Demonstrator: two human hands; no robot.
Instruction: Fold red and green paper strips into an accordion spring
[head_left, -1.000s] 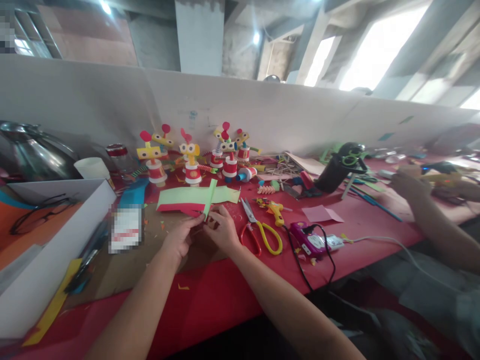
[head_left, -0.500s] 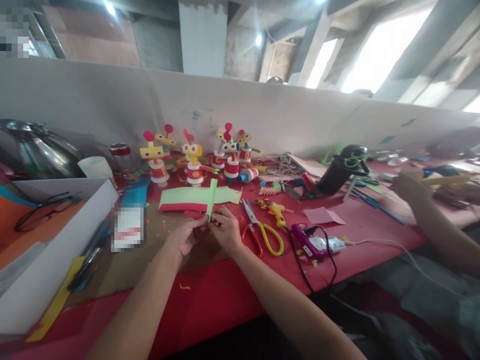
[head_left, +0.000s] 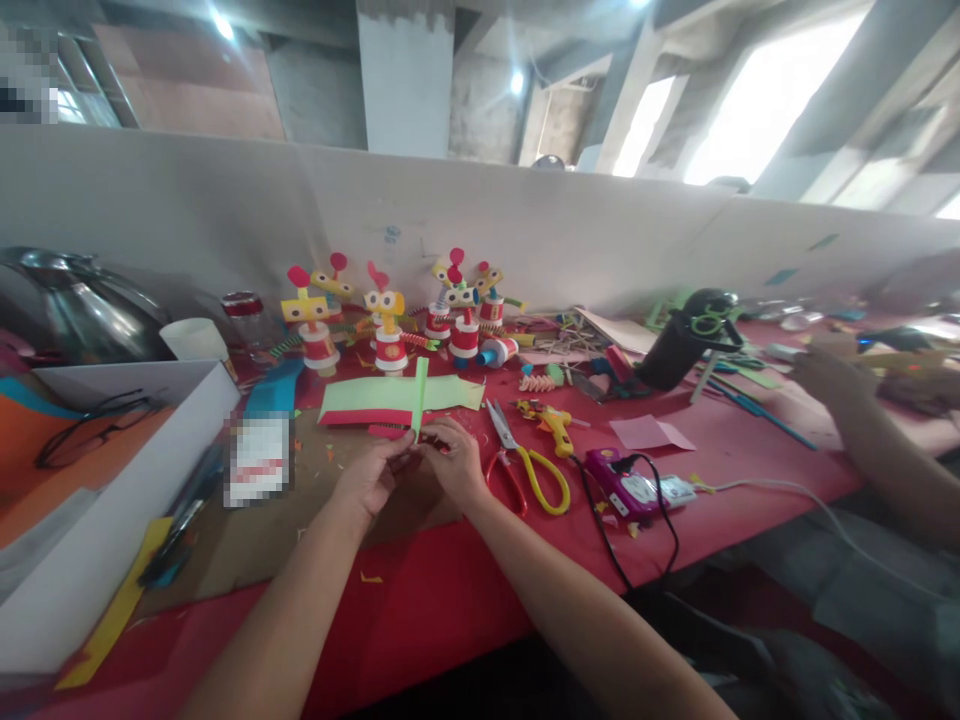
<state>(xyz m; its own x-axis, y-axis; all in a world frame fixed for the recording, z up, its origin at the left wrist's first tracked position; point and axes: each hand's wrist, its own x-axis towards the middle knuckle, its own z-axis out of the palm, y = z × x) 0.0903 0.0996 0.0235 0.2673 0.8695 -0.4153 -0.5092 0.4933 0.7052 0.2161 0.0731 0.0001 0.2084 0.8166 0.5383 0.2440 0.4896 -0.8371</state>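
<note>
Delicately, the left hand (head_left: 369, 468) and right hand (head_left: 457, 462) pinch the near end of a green paper strip (head_left: 421, 392) above a cardboard sheet (head_left: 232, 550); squeezing too hard could crease it. A rightward sweep could knock the scissors (head_left: 513, 443) (close beside the right wrist (head_left: 478, 505)); room opens toward the near edge of the red table (head_left: 420, 590).

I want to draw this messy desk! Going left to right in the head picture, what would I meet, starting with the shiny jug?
Shiny jug, white cup, red-lidded jar, green paper strip, scissors, purple socket block, long blue stick.
</note>
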